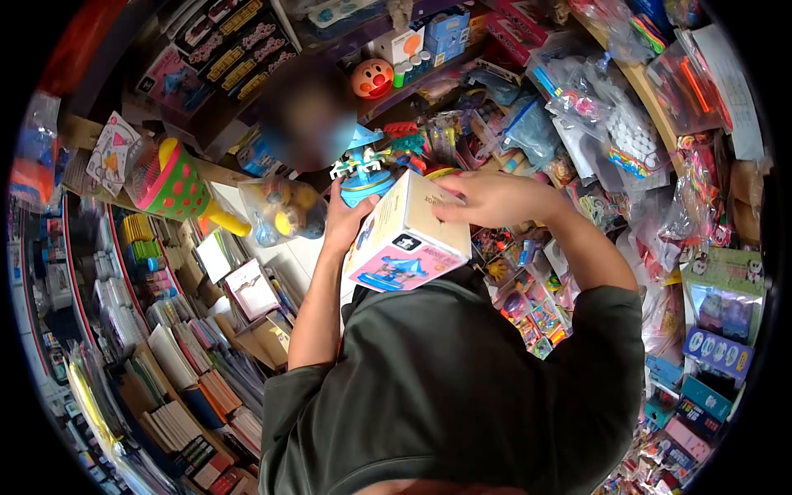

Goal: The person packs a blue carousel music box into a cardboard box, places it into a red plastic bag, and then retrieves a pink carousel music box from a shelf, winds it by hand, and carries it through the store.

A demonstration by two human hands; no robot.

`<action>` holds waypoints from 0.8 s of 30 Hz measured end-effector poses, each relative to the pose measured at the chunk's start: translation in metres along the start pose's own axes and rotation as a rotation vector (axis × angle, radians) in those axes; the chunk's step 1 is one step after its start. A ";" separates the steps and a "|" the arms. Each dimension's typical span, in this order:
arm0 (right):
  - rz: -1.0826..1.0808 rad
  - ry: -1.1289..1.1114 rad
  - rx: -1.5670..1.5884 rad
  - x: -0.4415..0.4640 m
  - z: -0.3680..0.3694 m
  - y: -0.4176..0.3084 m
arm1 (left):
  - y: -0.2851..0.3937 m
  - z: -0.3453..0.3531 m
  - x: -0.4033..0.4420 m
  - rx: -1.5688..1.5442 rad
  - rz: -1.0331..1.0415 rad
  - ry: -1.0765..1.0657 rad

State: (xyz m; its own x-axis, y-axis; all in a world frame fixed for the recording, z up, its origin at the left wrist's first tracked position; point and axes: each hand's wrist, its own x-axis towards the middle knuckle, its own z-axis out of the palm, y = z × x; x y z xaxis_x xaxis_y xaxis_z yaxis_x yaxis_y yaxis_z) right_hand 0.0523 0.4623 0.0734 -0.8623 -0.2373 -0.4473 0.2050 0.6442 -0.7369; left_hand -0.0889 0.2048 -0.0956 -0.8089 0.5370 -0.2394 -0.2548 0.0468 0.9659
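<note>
My left hand [345, 216] is closed round the blue base of a toy carousel [363, 188], which has small white horses and a blue canopy. Right beside it is a carton [406, 231], tilted, with cream sides and a pink panel that pictures a blue carousel. Fingers of my right hand [487, 198] are bent over the carton's upper edge and grip it. The carton hides part of the left hand's heel, and I cannot tell whether that hand also presses on the carton.
Shelves of packed stationery [177, 371] stand at the left. A green polka-dot toy [175, 186] and a clear bag of balls [285, 210] are near my left arm. Bagged toys [536, 124] crowd the right. A round red-nosed face toy [373, 80] sits on the back shelf.
</note>
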 end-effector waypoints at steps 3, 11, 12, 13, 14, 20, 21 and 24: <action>-0.078 0.063 -0.130 -0.011 0.008 -0.011 | 0.011 0.006 -0.011 0.099 -0.006 -0.034; -0.227 0.162 -0.140 -0.008 0.028 -0.035 | 0.006 -0.008 -0.002 -0.004 0.006 -0.161; -0.225 0.169 -0.140 -0.008 0.029 -0.035 | 0.006 -0.010 -0.001 0.001 0.015 -0.169; -0.239 0.190 -0.115 -0.007 0.030 -0.036 | 0.006 -0.011 0.000 0.005 0.025 -0.177; -0.252 0.210 -0.090 -0.006 0.030 -0.038 | 0.006 -0.013 0.000 0.006 0.027 -0.184; -0.262 0.192 0.807 -0.004 0.023 -0.042 | 0.013 -0.010 0.000 -0.153 0.084 -0.283; -0.285 0.227 0.893 -0.003 0.021 -0.039 | 0.015 -0.010 0.000 -0.158 0.085 -0.287; -0.171 0.363 1.158 -0.004 0.028 -0.017 | 0.020 -0.013 -0.006 -0.162 0.029 -0.279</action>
State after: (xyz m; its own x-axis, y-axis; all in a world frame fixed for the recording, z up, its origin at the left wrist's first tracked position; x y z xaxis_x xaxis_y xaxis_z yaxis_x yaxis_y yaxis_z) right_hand 0.0651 0.4314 0.0735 -0.9597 0.0803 -0.2695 0.2070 -0.4465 -0.8705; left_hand -0.0957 0.1918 -0.0766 -0.6465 0.7472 -0.1537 -0.3325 -0.0947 0.9383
